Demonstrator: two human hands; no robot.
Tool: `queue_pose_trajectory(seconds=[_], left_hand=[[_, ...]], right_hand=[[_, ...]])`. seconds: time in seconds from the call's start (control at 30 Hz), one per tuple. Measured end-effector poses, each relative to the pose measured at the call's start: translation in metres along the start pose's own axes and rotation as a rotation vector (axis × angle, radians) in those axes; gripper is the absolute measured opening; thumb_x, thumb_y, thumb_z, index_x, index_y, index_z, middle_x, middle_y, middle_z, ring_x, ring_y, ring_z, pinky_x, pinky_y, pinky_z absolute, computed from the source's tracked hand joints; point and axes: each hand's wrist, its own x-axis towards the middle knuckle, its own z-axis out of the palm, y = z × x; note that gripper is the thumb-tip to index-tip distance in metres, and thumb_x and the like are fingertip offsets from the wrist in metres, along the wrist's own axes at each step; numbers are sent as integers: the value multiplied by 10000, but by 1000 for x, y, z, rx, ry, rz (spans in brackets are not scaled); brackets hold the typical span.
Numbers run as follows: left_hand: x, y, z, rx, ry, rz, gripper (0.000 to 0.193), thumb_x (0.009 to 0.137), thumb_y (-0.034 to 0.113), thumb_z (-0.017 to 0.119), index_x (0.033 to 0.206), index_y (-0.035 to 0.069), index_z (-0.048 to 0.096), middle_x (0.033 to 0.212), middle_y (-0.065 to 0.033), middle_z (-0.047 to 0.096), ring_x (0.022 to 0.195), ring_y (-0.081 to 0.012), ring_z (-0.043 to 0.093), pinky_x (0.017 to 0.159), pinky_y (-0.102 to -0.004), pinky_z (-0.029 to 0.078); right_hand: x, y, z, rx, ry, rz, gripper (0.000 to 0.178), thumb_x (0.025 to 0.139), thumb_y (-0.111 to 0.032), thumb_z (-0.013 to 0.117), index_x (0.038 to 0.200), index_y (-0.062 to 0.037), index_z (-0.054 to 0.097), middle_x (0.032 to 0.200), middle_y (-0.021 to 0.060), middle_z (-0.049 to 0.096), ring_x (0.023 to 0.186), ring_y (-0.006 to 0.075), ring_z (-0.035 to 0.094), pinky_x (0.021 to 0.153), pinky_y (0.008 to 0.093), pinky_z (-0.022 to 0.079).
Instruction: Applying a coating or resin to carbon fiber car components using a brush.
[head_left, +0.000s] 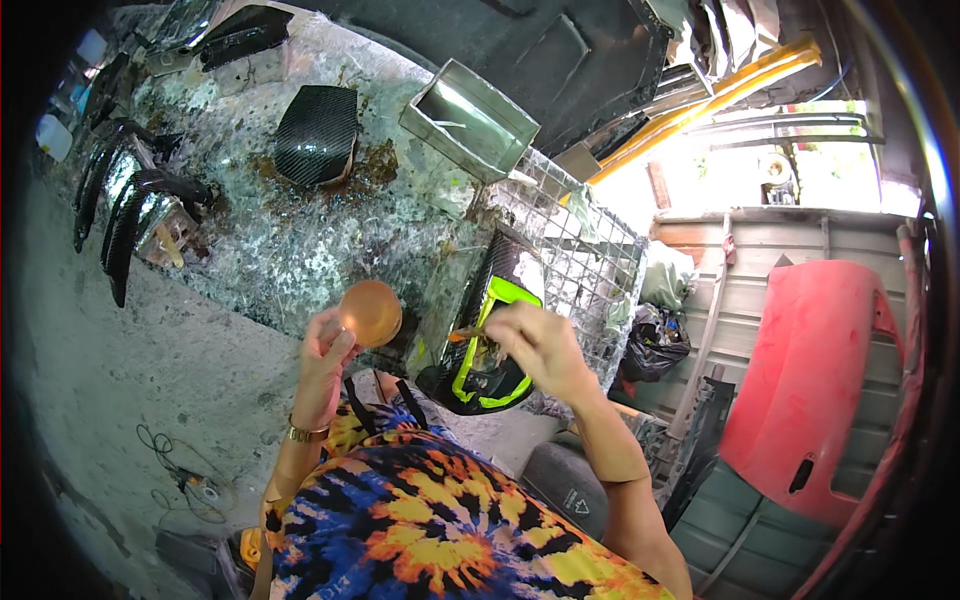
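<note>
My left hand (326,358) is closed on the rim of a round, amber-coloured cup (370,313), held up at the table's near edge. To the right, my right hand (537,343) pinches a small brush (466,334) with an orange-brown end; the fingers partly cover it. The brush is over a black carbon-fibre part (508,262) edged with bright yellow-green tape (511,291). Whether the brush touches the part I cannot tell. That part sits at the table's near right corner, its middle partly hidden by my right hand.
The stained worktable (240,245) carries a curved carbon-fibre panel (318,135), a rectangular metal tray (470,120) and several glossy black pieces (125,215) at the left. Wire mesh (590,260) lies to the right. A red car door panel (810,385) leans against the wall.
</note>
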Motion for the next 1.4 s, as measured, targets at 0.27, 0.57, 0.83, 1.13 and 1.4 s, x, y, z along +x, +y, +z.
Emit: queue_pose_trajectory(seconds=[0.27,0.57,0.83,1.13,1.4], left_hand=[[5,-8,-11,-48,17,5,368,869,182,629,1199,116,479,1122,-44,566,985,-132,562,857,-295,465],[11,-9,-18,-81,45,-3,373,851,202,653,1174,119,485,1099,-38,562,956,-115,555,835,-276,460],[22,-3,-11,-85,25,-16,383,854,182,642,1187,109,468,1063,-28,560,925,-112,544,831,-274,442],[18,-3,-10,-52,53,-5,432,838,205,664,1199,100,453,1066,-24,564,934,-112,553,813,-274,455],[15,-2,-12,10,73,-9,454,847,268,656,1192,93,418,1146,-58,528,1052,-181,551,893,-349,457]], right_hand=[[70,109,-15,191,46,452,207,915,-212,558,809,-37,585,599,-21,540,521,27,424,469,201,311],[59,74,-20,-241,121,47,149,865,-169,582,927,-38,617,842,117,613,727,274,607,627,347,493],[9,21,-12,-286,15,-68,110,810,-140,655,856,-44,628,778,87,606,656,219,600,566,315,477],[100,144,-31,220,11,482,201,861,-202,615,800,-10,613,616,23,595,509,70,486,482,244,385],[114,190,-34,267,203,536,189,859,-182,605,775,-13,605,598,32,582,497,64,458,454,244,355]])
